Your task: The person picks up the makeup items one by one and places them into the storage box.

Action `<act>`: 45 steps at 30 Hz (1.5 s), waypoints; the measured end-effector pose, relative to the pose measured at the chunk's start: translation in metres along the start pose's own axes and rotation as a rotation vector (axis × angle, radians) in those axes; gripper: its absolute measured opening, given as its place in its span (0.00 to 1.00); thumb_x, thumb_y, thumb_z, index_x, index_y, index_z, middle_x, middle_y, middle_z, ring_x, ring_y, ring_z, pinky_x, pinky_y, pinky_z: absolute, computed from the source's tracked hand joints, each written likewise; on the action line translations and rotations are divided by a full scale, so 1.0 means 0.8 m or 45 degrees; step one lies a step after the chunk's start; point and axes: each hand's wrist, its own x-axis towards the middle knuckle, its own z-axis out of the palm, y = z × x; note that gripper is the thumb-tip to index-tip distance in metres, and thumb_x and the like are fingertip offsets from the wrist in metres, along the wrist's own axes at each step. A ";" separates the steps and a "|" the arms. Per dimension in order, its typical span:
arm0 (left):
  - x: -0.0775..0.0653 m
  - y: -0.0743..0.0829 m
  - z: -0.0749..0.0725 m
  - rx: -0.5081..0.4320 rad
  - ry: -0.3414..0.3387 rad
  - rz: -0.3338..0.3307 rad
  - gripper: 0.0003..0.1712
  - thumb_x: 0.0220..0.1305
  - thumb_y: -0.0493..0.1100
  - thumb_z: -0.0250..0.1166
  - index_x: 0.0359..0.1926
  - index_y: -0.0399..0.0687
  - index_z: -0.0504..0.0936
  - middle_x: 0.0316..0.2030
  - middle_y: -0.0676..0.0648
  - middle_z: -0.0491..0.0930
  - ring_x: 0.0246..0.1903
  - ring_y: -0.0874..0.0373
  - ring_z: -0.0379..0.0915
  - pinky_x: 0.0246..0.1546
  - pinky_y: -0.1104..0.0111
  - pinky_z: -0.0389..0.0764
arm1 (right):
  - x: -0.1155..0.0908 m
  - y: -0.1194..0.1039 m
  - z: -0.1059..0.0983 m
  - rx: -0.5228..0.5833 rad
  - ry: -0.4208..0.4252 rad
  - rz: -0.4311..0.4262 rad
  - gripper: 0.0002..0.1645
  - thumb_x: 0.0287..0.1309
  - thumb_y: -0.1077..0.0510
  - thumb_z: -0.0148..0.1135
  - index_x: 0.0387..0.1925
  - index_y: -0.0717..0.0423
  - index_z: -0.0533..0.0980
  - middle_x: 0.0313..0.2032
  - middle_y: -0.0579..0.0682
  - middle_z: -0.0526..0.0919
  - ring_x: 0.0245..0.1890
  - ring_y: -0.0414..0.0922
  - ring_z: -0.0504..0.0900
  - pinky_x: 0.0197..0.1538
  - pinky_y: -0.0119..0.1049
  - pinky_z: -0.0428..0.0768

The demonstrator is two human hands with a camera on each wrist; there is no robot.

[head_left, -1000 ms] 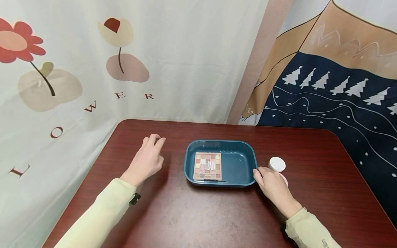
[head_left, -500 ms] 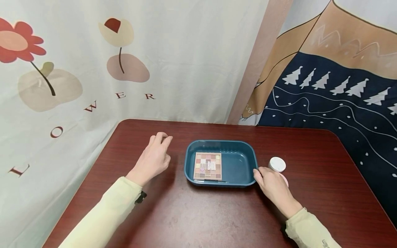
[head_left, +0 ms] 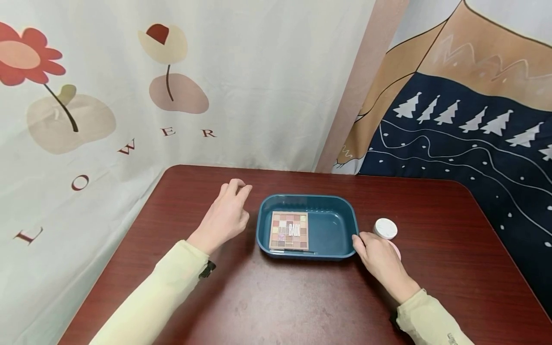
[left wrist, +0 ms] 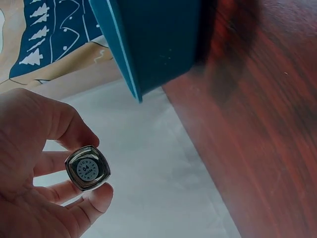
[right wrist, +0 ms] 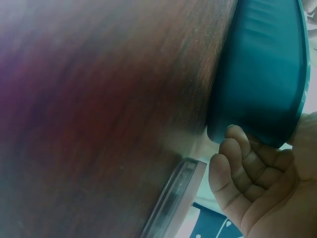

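In the left wrist view my left hand (head_left: pixel 223 216) pinches a small squarish lipstick tube (left wrist: pixel 88 168) between thumb and fingers, its end with a round "04" label facing the camera. The hand is in the air just left of a blue plastic tray (head_left: pixel 329 230); from the head the tube is hidden. My right hand (head_left: pixel 381 258) holds the tray's right end, thumb at the rim and fingers curled against the outer wall (right wrist: pixel 262 84). Inside the tray's left half lies an eyeshadow palette (head_left: pixel 289 231), with a thin dark pencil or brush (head_left: pixel 293 251) along the front wall.
A jar with a white lid (head_left: pixel 385 228) stands just beyond my right hand. A pink round item (head_left: pixel 395 249), mostly covered by that hand, sits next to it. The dark red table (head_left: pixel 276 297) ends at printed curtains (head_left: pixel 258 86) at the back and left.
My left hand has moved right and slightly away from me, closer to the tray's left end. My right hand and the tray have stayed put.
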 end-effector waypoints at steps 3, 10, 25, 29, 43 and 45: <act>0.003 0.005 0.000 -0.006 0.003 0.007 0.32 0.54 0.27 0.62 0.63 0.32 0.75 0.58 0.35 0.70 0.52 0.39 0.68 0.44 0.53 0.80 | -0.001 0.001 0.000 0.003 0.006 -0.003 0.24 0.61 0.63 0.63 0.15 0.48 0.62 0.16 0.44 0.62 0.17 0.42 0.67 0.19 0.36 0.63; 0.011 0.017 0.000 -0.027 0.000 0.031 0.31 0.56 0.27 0.60 0.63 0.33 0.75 0.58 0.36 0.70 0.52 0.41 0.67 0.44 0.55 0.80 | -0.001 0.003 0.002 0.017 0.009 -0.003 0.24 0.63 0.61 0.61 0.15 0.49 0.62 0.16 0.44 0.62 0.17 0.42 0.66 0.19 0.38 0.62; 0.028 0.046 0.000 -0.056 -0.043 0.071 0.32 0.56 0.27 0.63 0.65 0.34 0.74 0.60 0.37 0.70 0.53 0.42 0.68 0.42 0.58 0.81 | 0.002 -0.004 -0.005 0.006 -0.066 0.062 0.24 0.63 0.63 0.62 0.15 0.48 0.63 0.17 0.45 0.64 0.19 0.44 0.70 0.21 0.38 0.66; 0.031 0.052 0.002 -0.064 -0.052 0.090 0.32 0.56 0.27 0.62 0.64 0.34 0.75 0.60 0.37 0.70 0.52 0.42 0.68 0.40 0.59 0.81 | 0.003 -0.004 -0.006 0.004 -0.076 0.065 0.24 0.63 0.63 0.62 0.15 0.48 0.63 0.17 0.45 0.65 0.19 0.45 0.71 0.21 0.40 0.68; 0.042 0.073 0.010 -0.072 -0.116 0.132 0.28 0.57 0.27 0.63 0.61 0.37 0.76 0.57 0.39 0.70 0.50 0.46 0.68 0.33 0.64 0.78 | 0.004 -0.004 -0.007 -0.004 -0.092 0.068 0.24 0.64 0.62 0.63 0.16 0.48 0.64 0.17 0.46 0.67 0.19 0.46 0.73 0.21 0.41 0.69; 0.043 0.076 0.012 -0.070 -0.117 0.139 0.27 0.57 0.27 0.63 0.60 0.38 0.76 0.57 0.40 0.69 0.49 0.46 0.68 0.33 0.64 0.78 | 0.004 -0.004 -0.007 -0.005 -0.095 0.066 0.24 0.64 0.62 0.64 0.16 0.48 0.64 0.17 0.46 0.67 0.19 0.46 0.73 0.21 0.41 0.69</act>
